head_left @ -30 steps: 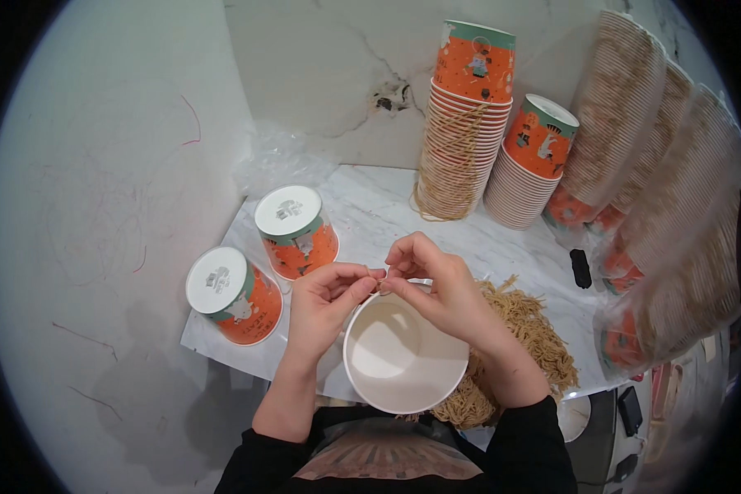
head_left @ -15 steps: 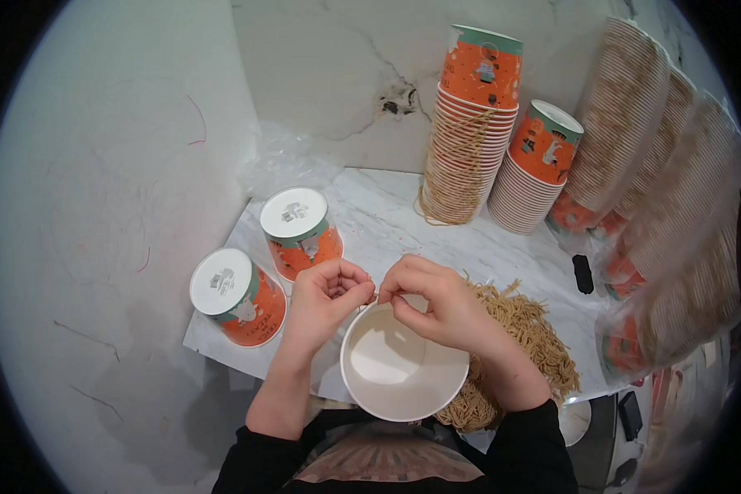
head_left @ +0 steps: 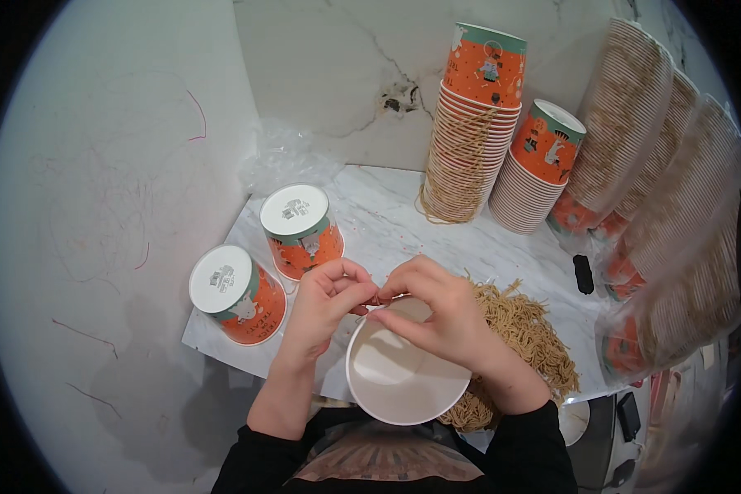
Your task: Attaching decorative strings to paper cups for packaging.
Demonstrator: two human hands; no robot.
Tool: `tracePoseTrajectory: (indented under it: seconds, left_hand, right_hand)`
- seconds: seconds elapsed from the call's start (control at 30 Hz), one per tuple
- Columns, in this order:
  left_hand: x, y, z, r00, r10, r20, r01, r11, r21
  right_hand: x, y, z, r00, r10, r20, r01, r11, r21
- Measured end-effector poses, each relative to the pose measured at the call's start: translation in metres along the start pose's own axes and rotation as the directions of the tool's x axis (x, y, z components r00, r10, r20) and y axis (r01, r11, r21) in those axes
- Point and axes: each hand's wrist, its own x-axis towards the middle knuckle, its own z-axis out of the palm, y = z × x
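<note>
A white-lined paper bucket [head_left: 407, 387] stands with its mouth up, close to my body. At its far-left rim the fingertips of both hands meet. My left hand [head_left: 335, 298] is closed in a pinch, its fingers curled. My right hand [head_left: 436, 309] also pinches there, with its thumb over the bucket's rim. What lies between the fingertips is too small to make out. Beside and partly under my right forearm is a pile of tan twisted cords [head_left: 539, 342].
Two upside-down orange buckets, one near [head_left: 259, 309] and one farther [head_left: 309, 251], stand at left. Behind are a tall bucket stack [head_left: 469, 140] draped with cords and a shorter stack [head_left: 525, 193]. Plastic-wrapped stacks [head_left: 675, 206] lean at right. A black object [head_left: 583, 274] lies on the marbled tabletop [head_left: 379, 198].
My hands have come closer together at the rim, and my right thumb has moved left toward the left fingertips. The bucket has shifted slightly right.
</note>
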Motion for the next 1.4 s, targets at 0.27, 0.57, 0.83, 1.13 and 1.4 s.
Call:
tracePoseTrajectory:
  seconds: [0.27,0.57,0.83,1.13,1.4]
  left_hand:
    - [-0.001,-0.003,0.001,0.999,-0.029,-0.022,0.028,0.999,-0.027]
    - [-0.003,-0.01,-0.001,0.998,-0.059,-0.022,0.054,0.984,-0.171]
    - [-0.007,-0.017,0.013,0.987,0.067,-0.143,-0.083,0.991,-0.108]
    - [-0.011,-0.016,0.027,0.96,0.177,-0.217,-0.164,0.983,0.079]
    - [-0.002,-0.019,0.017,0.967,0.145,-0.21,-0.157,0.987,-0.042]
  right_hand:
    - [-0.001,0.002,0.001,1.0,-0.01,-0.012,0.01,1.0,-0.012]
    - [-0.001,0.003,0.003,0.999,-0.048,-0.026,0.045,0.996,-0.079]
    - [-0.002,0.004,0.006,0.992,-0.109,-0.063,0.094,0.974,-0.208]
    - [-0.003,0.005,0.007,0.977,-0.203,-0.065,0.173,0.933,-0.317]
    - [-0.001,0.01,0.009,0.983,-0.176,-0.059,0.155,0.953,-0.262]
